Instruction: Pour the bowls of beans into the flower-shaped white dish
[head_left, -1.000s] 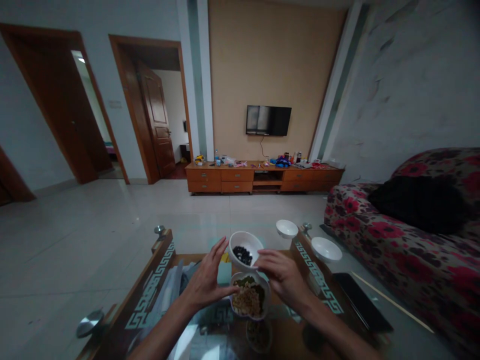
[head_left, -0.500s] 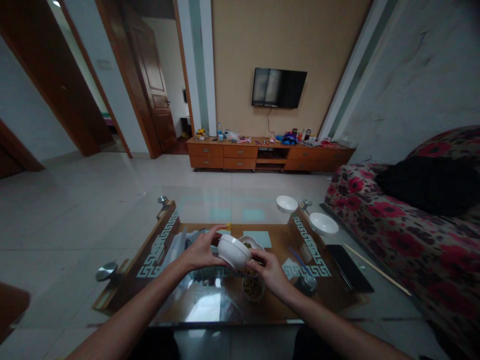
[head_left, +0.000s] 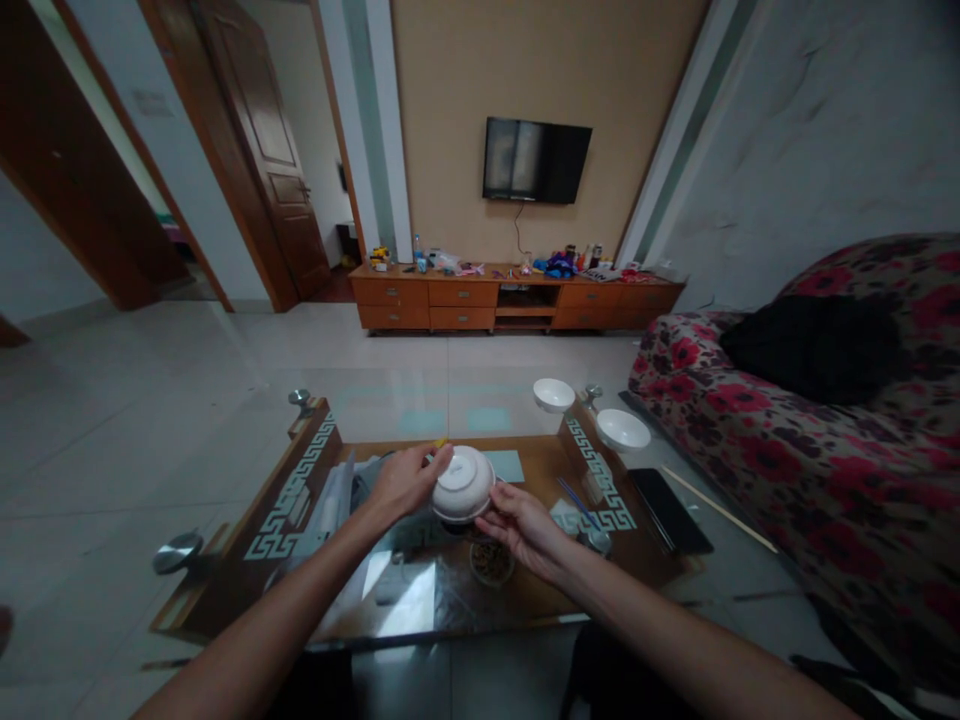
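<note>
Both hands hold a white bowl (head_left: 463,482) over the glass coffee table. The bowl is tipped so that its round base faces me, and its inside is out of sight. My left hand (head_left: 409,482) grips the left side, thumb near the base. On the lower right rim, the fingers of my right hand (head_left: 517,522) are pinched. Just below sits a bowl of brown food pieces (head_left: 491,563), partly behind my right fingers. Whatever lies directly under the tipped bowl is hidden.
Two white bowls (head_left: 553,395) (head_left: 623,430) stand at the table's far right. A black flat tray (head_left: 670,510) with thin sticks, a long wooden stick (head_left: 720,508) and a blue stick (head_left: 578,503) lie rightward. A flowered sofa (head_left: 720,390) borders the right side.
The white bowl has turned over further, from showing its side to showing its base. A smaller dish with green food behind it has become hidden. My view has shifted slightly right.
</note>
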